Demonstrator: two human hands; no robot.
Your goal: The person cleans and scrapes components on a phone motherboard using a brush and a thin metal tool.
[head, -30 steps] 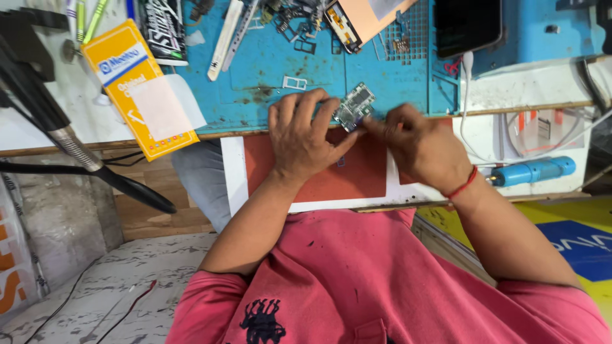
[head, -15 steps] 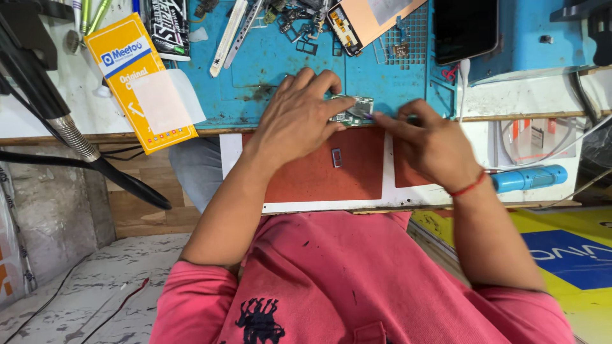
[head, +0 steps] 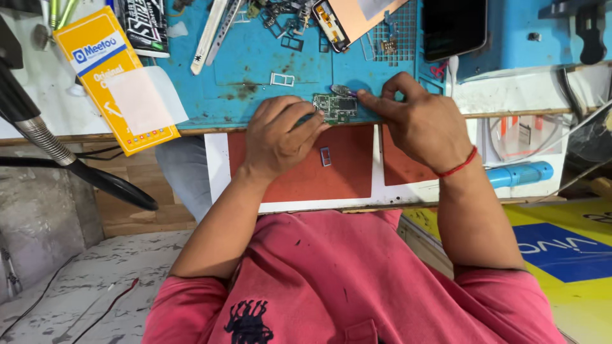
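1. Head view: a small green circuit board (head: 336,107) is seen at the near edge of the blue mat (head: 255,64), at 12 o'clock from the red pad (head: 299,172).
2. The board's left end is pinched by the fingertips of the left hand (head: 277,135); part of that edge is covered by them.
3. The board's right end is touched by the right hand (head: 417,121). A small dark tool tip (head: 341,90) is seen at the forefinger, but its kind cannot be made out, and its grip is hidden.
4. A small tray (head: 326,156) lies on the red pad at 3 o'clock from the left hand.
5. The yellow box (head: 115,79) is cut off at 10 o'clock.
6. Compared with half a second ago, the board has been set flatter, and the left fingers have been drawn back from over it.
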